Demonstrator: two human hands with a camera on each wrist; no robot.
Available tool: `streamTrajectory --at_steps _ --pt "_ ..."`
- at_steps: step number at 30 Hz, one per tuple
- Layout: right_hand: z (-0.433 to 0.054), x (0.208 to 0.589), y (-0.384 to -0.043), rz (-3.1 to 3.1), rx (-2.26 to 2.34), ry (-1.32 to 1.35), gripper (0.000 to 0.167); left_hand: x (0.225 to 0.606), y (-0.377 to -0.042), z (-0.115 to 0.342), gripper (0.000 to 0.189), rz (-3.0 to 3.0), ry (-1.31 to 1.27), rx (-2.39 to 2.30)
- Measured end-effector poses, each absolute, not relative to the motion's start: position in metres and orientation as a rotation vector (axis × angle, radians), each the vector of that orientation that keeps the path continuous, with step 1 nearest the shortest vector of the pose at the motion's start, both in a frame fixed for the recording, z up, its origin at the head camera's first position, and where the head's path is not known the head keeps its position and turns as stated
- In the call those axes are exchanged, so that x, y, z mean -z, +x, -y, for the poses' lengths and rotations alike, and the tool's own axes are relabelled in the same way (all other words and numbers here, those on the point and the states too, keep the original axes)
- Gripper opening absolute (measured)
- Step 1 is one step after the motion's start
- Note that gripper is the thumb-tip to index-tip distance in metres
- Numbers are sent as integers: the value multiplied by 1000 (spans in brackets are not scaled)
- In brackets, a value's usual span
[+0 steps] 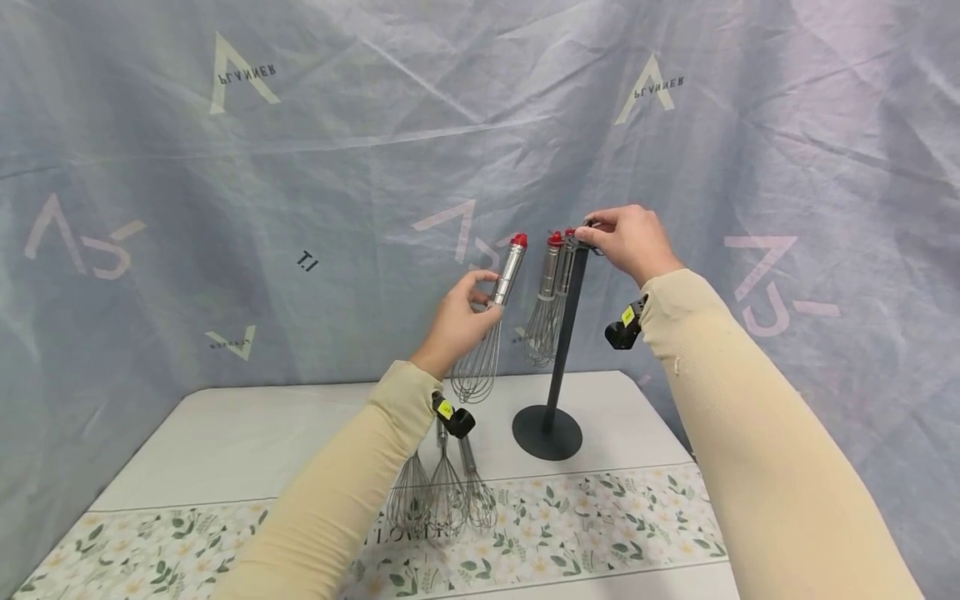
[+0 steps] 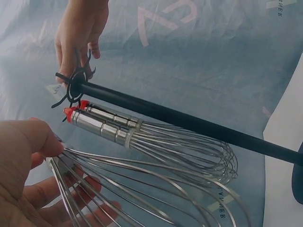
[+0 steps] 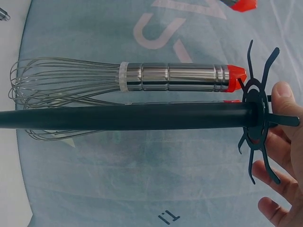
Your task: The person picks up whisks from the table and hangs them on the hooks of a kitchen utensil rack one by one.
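My left hand [image 1: 462, 320] grips a whisk [image 1: 510, 271] by its silver handle, its red tip up and its wires hanging down. In the left wrist view, the thumb lies near where the wires [image 2: 142, 175] meet the handle. Just right of it stands a dark utensil stand [image 1: 567, 333], with hooks round its top. Two red-tipped whisks [image 3: 175, 77] hang from the hooks, one partly behind the other. My right hand [image 1: 633, 242] holds the stand's hooked top [image 3: 258, 113] between thumb and fingers.
Several whisks [image 1: 446, 492] lie on the table [image 1: 300, 442] near the front, their handles partly hidden by my left wrist. The stand's round base [image 1: 547, 433] rests on the table at the right. A printed grey curtain [image 1: 360, 208] hangs behind.
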State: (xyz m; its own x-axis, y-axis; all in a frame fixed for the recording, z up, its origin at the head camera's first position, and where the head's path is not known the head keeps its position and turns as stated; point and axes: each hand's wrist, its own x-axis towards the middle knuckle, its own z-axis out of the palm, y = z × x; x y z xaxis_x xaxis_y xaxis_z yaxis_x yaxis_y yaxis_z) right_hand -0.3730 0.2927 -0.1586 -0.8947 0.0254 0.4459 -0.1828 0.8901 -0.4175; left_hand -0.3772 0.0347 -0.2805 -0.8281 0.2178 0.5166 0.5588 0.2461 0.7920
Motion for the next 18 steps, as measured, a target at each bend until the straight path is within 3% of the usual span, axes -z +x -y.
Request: streamTrajectory --at_steps 18 --pt "-293 160 -375 2601 -636 116 51 275 -380 -52 44 2279 -732 1557"
